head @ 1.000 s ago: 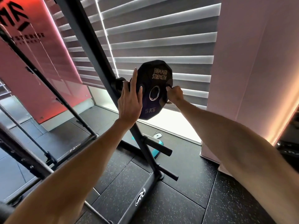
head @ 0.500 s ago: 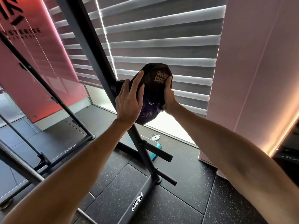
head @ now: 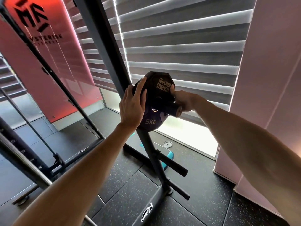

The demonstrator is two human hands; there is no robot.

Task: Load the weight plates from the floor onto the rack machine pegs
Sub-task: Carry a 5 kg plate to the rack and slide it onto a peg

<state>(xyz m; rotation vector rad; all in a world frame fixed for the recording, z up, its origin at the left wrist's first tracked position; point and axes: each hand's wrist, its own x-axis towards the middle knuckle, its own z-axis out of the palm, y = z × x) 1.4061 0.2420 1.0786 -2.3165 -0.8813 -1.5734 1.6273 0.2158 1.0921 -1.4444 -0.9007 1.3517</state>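
A black 5 kg weight plate [head: 150, 122] marked "Hammer Strength" sits on the upper peg [head: 173, 109] of the dark rack upright [head: 104, 51], the peg's end poking out through its hole. My left hand [head: 132, 106] lies with straight fingers against the plate's left edge. My right hand [head: 182, 100] grips the plate's right edge, thumb on its face, just behind the peg's tip.
Two bare pegs, one [head: 172, 164] and another [head: 179, 190], stick out lower on the upright. A teal object [head: 170, 156] lies behind the rack's foot on the black rubber floor [head: 203, 193]. Striped blinds [head: 187, 46] ahead, a pink wall [head: 268, 79] right, slanted bars [head: 40, 66] left.
The plate has slid further along the peg toward the upright, and the peg's end now shows through the hole. My right hand has shifted to the plate's right edge.
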